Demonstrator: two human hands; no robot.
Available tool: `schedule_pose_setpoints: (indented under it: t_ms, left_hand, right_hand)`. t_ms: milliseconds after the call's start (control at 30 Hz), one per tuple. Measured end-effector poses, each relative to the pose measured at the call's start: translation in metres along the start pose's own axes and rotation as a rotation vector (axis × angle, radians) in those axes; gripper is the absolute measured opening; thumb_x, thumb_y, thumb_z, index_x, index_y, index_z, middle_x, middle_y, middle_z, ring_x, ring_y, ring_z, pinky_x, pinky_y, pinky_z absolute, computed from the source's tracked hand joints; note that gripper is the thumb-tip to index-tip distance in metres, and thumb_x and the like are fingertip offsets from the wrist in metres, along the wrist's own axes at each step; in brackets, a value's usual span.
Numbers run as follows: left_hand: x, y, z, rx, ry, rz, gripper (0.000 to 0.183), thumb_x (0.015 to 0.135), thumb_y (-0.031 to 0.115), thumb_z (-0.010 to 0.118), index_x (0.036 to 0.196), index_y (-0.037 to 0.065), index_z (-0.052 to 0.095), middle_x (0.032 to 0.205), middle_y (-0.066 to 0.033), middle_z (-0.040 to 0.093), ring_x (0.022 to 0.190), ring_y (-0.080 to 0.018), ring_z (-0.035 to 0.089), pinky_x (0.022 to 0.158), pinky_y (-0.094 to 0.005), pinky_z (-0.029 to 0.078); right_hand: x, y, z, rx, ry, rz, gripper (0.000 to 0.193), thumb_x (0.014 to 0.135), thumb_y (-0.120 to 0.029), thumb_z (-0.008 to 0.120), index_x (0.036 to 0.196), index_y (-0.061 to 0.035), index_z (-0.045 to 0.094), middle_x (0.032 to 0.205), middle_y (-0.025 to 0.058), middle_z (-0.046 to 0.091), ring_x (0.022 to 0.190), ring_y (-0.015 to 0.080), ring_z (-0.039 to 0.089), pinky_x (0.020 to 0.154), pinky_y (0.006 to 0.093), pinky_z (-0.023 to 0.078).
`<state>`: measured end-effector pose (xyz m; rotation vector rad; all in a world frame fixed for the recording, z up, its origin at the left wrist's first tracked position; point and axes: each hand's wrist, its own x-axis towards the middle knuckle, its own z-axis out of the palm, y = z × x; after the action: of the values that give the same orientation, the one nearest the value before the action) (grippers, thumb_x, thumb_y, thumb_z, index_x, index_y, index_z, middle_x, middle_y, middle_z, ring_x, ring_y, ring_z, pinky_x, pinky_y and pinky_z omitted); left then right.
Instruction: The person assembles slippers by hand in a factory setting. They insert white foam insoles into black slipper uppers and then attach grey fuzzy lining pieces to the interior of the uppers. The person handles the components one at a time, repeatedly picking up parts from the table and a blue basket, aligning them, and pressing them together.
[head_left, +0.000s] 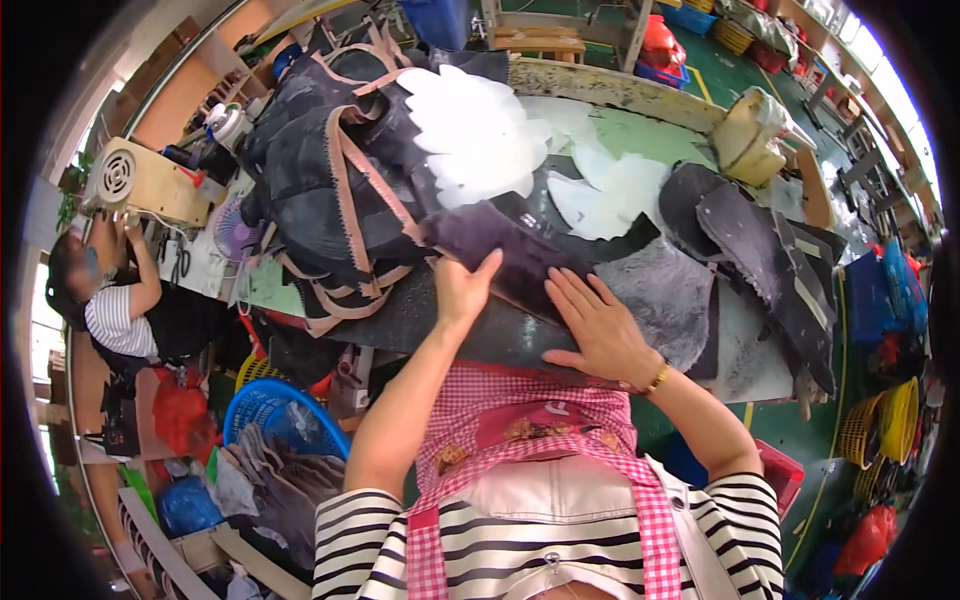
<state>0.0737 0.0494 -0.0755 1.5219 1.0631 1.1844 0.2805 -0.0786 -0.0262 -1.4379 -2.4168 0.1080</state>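
Note:
A dark purple-black cut piece of leather or cloth (482, 236) lies on the worktable in front of me. My left hand (466, 292) pinches its near edge, thumb on top and the other fingers mostly hidden below. My right hand (598, 325) rests flat with fingers stretched out, its fingertips on the piece's right part. Just right of that hand lies a grey fuzzy cut piece (660, 295). Beyond the dark piece are white scallop-edged sheets (470, 130), (610, 190).
A heap of black cut pieces with brown zigzag-edged strips (345, 170) fills the table's left. More dark pieces (745, 235) lie at right, below a stained cream container (750, 135). A blue basket (285, 415) stands low left. Another person (120, 305) works at far left beside a purple fan (237, 222).

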Motion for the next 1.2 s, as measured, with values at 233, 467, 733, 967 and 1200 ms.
schedule_pose_setpoints:
  t_ms: [233, 467, 733, 967, 1200]
  left_hand:
    - [-0.002, 0.016, 0.006, -0.206, 0.138, -0.037, 0.028, 0.087, 0.013, 0.071, 0.108, -0.003, 0.063, 0.102, -0.0074, 0.066, 0.094, -0.0169, 0.062, 0.088, -0.0309, 0.047]
    - [-0.017, 0.078, 0.003, -0.005, 0.079, 0.302, 0.014, 0.090, 0.006, 0.065, 0.101, -0.003, 0.066, 0.096, -0.0050, 0.067, 0.087, -0.0140, 0.062, 0.079, -0.0279, 0.048]
    - [-0.029, 0.128, -0.017, -0.034, 0.297, 0.259, 0.019, 0.093, 0.014, 0.064, 0.101, -0.004, 0.067, 0.090, -0.0080, 0.069, 0.083, -0.0181, 0.063, 0.079, -0.0298, 0.048]
    - [-0.007, 0.053, -0.066, 0.103, 0.190, 0.033, 0.047, 0.089, 0.024, 0.069, 0.124, -0.004, 0.055, 0.127, -0.0163, 0.058, 0.112, -0.0232, 0.057, 0.094, -0.0327, 0.044]
    - [-0.066, 0.076, -0.033, 0.828, -0.693, 0.702, 0.088, 0.068, 0.038, 0.078, 0.140, 0.002, 0.043, 0.144, -0.0110, 0.046, 0.137, -0.0268, 0.039, 0.113, -0.0497, 0.027]
  right_hand:
    - [-0.084, -0.016, -0.023, 0.082, -0.099, 0.149, 0.080, 0.080, -0.045, 0.067, 0.138, 0.0040, 0.040, 0.144, 0.0229, 0.041, 0.133, 0.0359, 0.041, 0.109, 0.0464, 0.033]
    - [-0.016, 0.018, -0.080, 0.385, 0.253, 0.269, 0.087, 0.066, -0.014, 0.081, 0.141, -0.0015, 0.039, 0.144, 0.0198, 0.043, 0.134, 0.0323, 0.042, 0.109, 0.0408, 0.034]
    - [0.120, 0.014, -0.083, 0.599, 0.045, 0.002, 0.024, 0.076, -0.011, 0.075, 0.096, -0.0002, 0.068, 0.078, 0.0197, 0.065, 0.066, 0.0272, 0.061, 0.065, 0.0341, 0.050]
    - [0.040, 0.008, -0.084, 0.564, 0.109, 0.009, 0.063, 0.078, -0.018, 0.074, 0.134, -0.0021, 0.048, 0.135, 0.0212, 0.050, 0.123, 0.0373, 0.050, 0.101, 0.0415, 0.042]
    - [-0.054, -0.025, -0.009, 0.252, -0.022, 0.115, 0.064, 0.073, -0.004, 0.069, 0.132, 0.0006, 0.048, 0.139, 0.0217, 0.048, 0.128, 0.0375, 0.047, 0.105, 0.0446, 0.041]
